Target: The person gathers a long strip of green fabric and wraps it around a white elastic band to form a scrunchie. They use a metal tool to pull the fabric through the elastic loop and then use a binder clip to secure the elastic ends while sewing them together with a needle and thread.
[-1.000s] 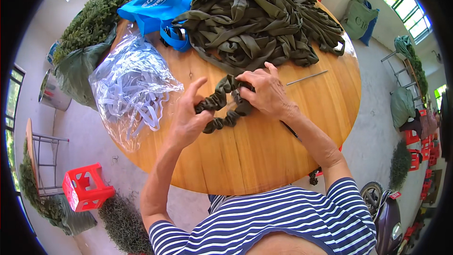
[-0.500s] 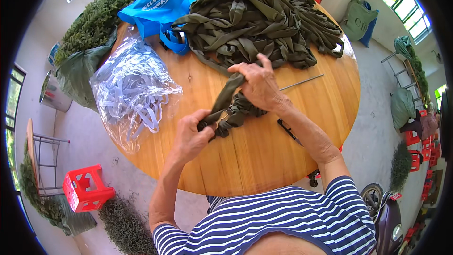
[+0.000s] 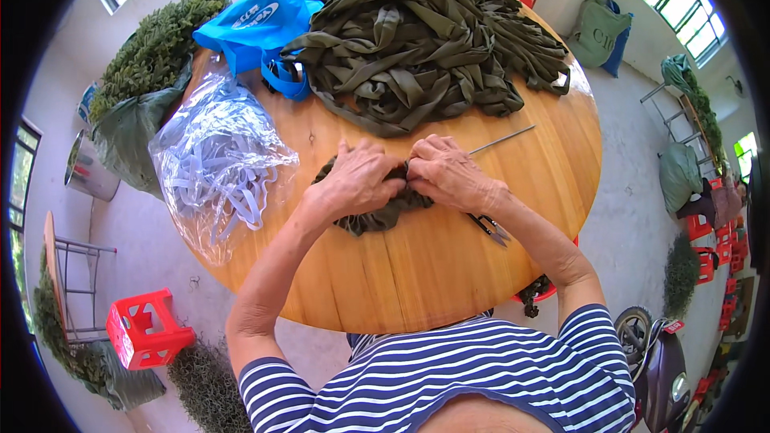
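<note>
A gathered olive-green fabric scrunchie point(image 3: 381, 218) lies on the round wooden table point(image 3: 377, 289), close in front of me. My left hand point(image 3: 361, 178) is closed on its upper part, fingers bent inward. Facing it, my right hand point(image 3: 453, 175) pinches the cloth, and the fingertips of both hands nearly meet. The exact spot they grip is hidden behind the fingers. Below my right wrist lie black-handled thread snips point(image 3: 489, 228). A thin metal rod point(image 3: 504, 138) rests beyond that hand. Farther back is a large heap of olive-green fabric strips point(image 3: 417, 48).
On the table's left are a clear plastic bag point(image 3: 220, 184) of pale elastic bands and a blue tote bag point(image 3: 261, 24). Green artificial foliage point(image 3: 156, 48) stands beyond the left edge. A red stool point(image 3: 148, 329) is on the floor at left, a scooter point(image 3: 662, 377) at lower right.
My right hand has come down from the stretched fabric strip toward my left. My left hand has moved up and right, and both now meet at the cloth. The snips show more fully.
</note>
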`<action>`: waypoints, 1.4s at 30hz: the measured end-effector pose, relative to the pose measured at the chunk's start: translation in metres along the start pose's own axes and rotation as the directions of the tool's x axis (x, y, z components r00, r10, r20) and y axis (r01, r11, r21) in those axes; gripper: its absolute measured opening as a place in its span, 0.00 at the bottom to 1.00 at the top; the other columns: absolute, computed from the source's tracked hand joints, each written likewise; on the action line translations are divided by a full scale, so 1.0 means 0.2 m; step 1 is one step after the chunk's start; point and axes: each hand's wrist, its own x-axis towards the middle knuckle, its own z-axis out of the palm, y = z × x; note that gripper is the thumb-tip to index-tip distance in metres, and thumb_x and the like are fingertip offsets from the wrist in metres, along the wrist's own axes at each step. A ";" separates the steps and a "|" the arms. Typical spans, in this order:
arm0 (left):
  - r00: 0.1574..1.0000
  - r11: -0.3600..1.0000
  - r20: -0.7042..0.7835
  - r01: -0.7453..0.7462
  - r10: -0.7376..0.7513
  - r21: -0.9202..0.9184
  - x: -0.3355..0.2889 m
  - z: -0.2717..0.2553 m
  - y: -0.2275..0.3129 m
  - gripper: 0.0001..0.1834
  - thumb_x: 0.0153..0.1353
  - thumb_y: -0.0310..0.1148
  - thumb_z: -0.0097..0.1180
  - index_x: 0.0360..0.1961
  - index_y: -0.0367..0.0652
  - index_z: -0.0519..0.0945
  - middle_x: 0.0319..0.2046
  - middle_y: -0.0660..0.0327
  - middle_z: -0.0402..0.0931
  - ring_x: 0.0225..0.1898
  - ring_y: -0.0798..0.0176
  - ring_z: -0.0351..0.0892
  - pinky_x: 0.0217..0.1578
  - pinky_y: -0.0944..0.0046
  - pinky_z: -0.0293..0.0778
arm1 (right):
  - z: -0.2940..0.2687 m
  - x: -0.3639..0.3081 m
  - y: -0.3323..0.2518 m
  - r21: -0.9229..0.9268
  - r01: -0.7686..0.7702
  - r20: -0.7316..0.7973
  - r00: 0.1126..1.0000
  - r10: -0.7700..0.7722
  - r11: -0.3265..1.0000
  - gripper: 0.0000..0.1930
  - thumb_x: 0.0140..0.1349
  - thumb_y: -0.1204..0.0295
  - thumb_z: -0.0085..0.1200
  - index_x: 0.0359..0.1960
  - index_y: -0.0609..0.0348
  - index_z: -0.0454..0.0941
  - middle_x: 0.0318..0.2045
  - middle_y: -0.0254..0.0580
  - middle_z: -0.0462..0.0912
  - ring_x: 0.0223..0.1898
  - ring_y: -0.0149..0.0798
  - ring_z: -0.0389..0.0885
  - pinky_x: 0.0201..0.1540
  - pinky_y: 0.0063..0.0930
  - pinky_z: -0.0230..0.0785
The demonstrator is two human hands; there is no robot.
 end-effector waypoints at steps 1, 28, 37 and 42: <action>0.999 1.000 0.031 -0.011 0.012 -0.026 0.00 -0.01 0.00 0.17 0.50 0.36 0.55 0.41 0.40 0.73 0.37 0.52 0.73 0.43 0.48 0.69 0.48 0.53 0.61 | -0.01 -0.01 0.00 0.009 0.011 0.006 1.000 -0.011 1.000 0.06 0.52 0.69 0.54 0.26 0.58 0.74 0.38 0.40 0.72 0.47 0.43 0.66 0.51 0.37 0.56; 0.929 0.563 0.233 0.361 -0.289 -0.743 -0.44 -0.19 0.05 0.07 0.45 0.28 0.55 0.25 0.35 0.76 0.14 0.67 0.69 0.17 0.78 0.66 0.16 0.74 0.61 | -0.71 -0.08 0.33 0.411 -0.197 0.374 0.927 0.032 0.890 0.11 0.55 0.67 0.53 0.25 0.64 0.77 0.14 0.34 0.69 0.19 0.25 0.64 0.22 0.22 0.56; 0.944 0.559 0.130 0.287 -0.304 -0.778 -0.56 -0.07 0.06 0.09 0.46 0.30 0.53 0.28 0.36 0.74 0.15 0.62 0.70 0.16 0.73 0.67 0.17 0.70 0.62 | -0.64 -0.06 0.28 0.357 -0.261 0.400 0.910 0.105 0.897 0.11 0.56 0.67 0.53 0.25 0.64 0.77 0.14 0.33 0.68 0.19 0.24 0.63 0.22 0.23 0.55; 0.957 0.661 0.053 0.236 -0.284 -0.713 -0.44 -0.01 0.11 0.11 0.45 0.32 0.54 0.28 0.36 0.74 0.17 0.54 0.70 0.19 0.60 0.70 0.22 0.62 0.65 | -0.29 0.00 0.23 0.417 -0.279 0.331 0.933 0.142 0.865 0.13 0.57 0.64 0.52 0.28 0.63 0.77 0.14 0.39 0.68 0.19 0.28 0.65 0.22 0.26 0.57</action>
